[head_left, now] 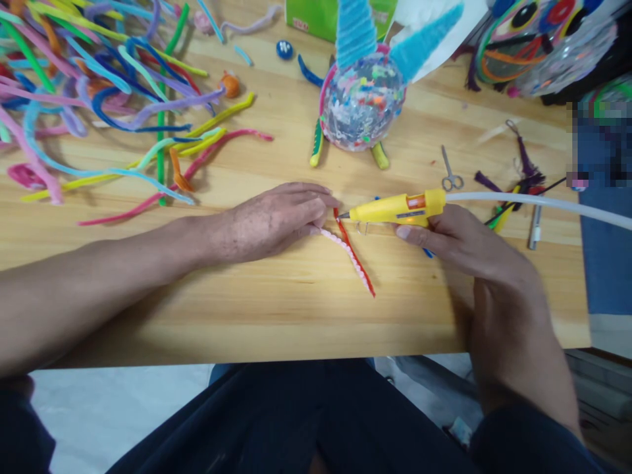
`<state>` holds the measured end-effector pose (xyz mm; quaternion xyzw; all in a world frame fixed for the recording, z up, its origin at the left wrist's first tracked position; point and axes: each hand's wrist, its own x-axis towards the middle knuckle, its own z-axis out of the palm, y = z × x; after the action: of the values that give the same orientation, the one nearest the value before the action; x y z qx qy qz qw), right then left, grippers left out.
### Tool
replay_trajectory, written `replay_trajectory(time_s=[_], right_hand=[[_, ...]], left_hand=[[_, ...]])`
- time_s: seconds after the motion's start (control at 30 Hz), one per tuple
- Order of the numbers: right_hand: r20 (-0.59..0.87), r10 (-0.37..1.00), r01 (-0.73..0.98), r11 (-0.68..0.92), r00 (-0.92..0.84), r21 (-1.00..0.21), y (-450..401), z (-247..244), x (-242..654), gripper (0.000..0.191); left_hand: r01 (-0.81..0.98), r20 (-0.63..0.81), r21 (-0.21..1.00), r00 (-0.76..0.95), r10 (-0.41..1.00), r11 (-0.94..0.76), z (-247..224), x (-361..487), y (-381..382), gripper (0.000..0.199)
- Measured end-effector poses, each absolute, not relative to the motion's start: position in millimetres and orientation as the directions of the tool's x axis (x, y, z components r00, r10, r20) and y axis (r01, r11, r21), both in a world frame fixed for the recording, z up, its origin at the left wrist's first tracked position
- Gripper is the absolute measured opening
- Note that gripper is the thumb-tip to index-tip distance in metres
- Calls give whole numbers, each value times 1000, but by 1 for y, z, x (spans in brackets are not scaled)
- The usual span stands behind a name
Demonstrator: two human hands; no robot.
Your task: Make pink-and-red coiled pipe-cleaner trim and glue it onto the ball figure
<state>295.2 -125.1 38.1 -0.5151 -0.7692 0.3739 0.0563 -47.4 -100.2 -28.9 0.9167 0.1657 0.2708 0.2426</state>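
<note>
My left hand (276,220) rests on the table with its fingertips pressed at the upper ends of a red strip (359,266) and a pink braided strip (340,242). The two strips part near my fingers and lie together lower down. A yellow glue gun (395,207) is gripped in my right hand (464,243), its dark nozzle at the red strip's upper part, just right of my left fingertips. A white glue stick (523,199) runs out of its back to the right.
Many coloured fuzzy stems (123,108) cover the wooden table's (197,329) left. A clear decorated ball with blue ears (363,102) stands at the back. Small scissors (450,174), dark tassels (528,171) and another decorated clear object (557,66) are on the right.
</note>
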Motion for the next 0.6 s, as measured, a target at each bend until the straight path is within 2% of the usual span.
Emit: replay_trajectory(time_s=[0.13, 0.6], right_hand=[[-296, 835, 725, 166, -464, -669, -126, 35, 295, 49], [-322, 827, 758, 178, -461, -627, -123, 37, 298, 57]], left_hand=[[171, 413, 536, 801, 434, -827, -28, -47, -100, 12], [182, 394, 545, 806, 442, -819, -30, -48, -100, 12]])
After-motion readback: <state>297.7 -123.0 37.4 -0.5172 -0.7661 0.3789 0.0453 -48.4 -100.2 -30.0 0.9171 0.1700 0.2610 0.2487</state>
